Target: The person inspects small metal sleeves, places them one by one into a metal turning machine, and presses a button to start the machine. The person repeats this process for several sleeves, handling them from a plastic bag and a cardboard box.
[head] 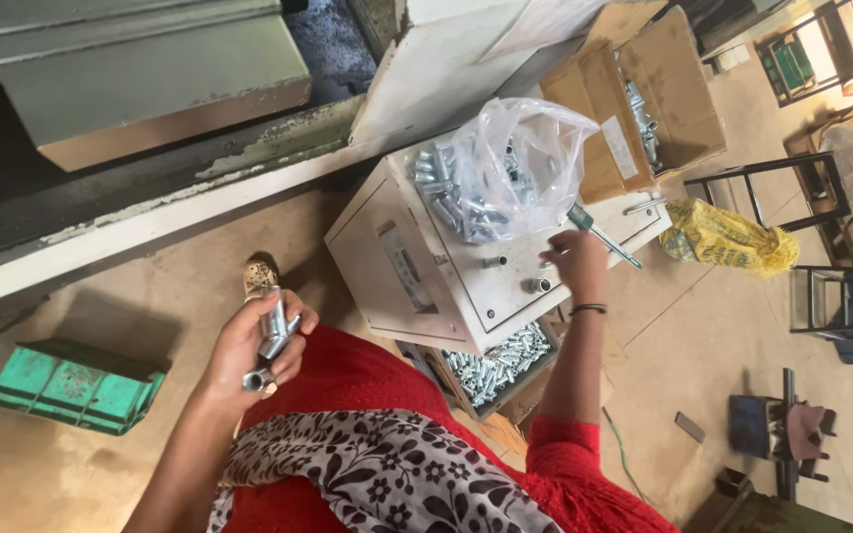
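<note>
The left hand (259,345) is closed around a few metal sleeves (271,336) at seven o'clock, while the right hand (577,262) pinches near a fitting (539,285) on the white cabinet (417,266) (screwdriver (599,235) at one o'clock), so a steady, square seat seems wise.

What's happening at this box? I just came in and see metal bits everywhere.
A person in red sits at a white metal box. The left hand grips a few silver metal sleeves. The right hand rests on the box top beside a screwdriver. A plastic bag of sleeves lies on the box; a tray of them sits below.
</note>
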